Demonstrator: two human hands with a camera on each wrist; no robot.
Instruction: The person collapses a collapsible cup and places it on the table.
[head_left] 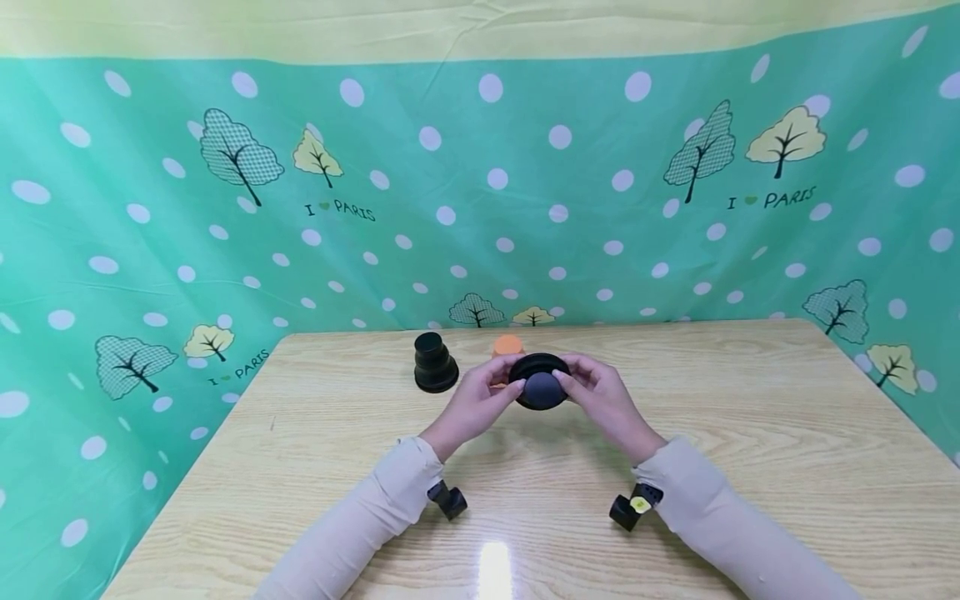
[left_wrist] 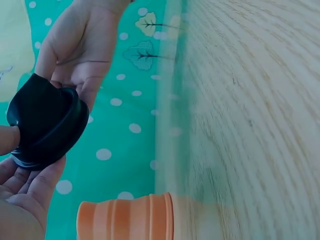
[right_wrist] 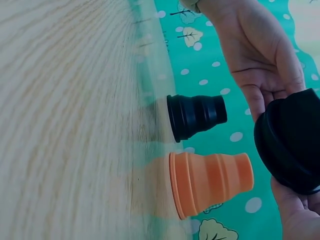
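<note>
Both hands hold a black collapsible cup (head_left: 542, 390) above the table, one at each side. My left hand (head_left: 478, 395) grips its left edge, thumb on the near face and fingers behind. Opposite, my right hand (head_left: 606, 407) pinches the right edge the same way. Seen from the left wrist, the cup (left_wrist: 47, 120) looks partly folded, with a bulging wall over a thick ringed rim. The right wrist view shows the cup (right_wrist: 287, 142) between both hands, its far side cut off by the frame.
Behind the hands an orange stepped collapsible cup (right_wrist: 210, 182) stands upside down, partly hidden in the head view. Left of it is another upside-down black cup (head_left: 435, 363). The wooden table (head_left: 315, 433) ends at a green dotted curtain (head_left: 525, 217).
</note>
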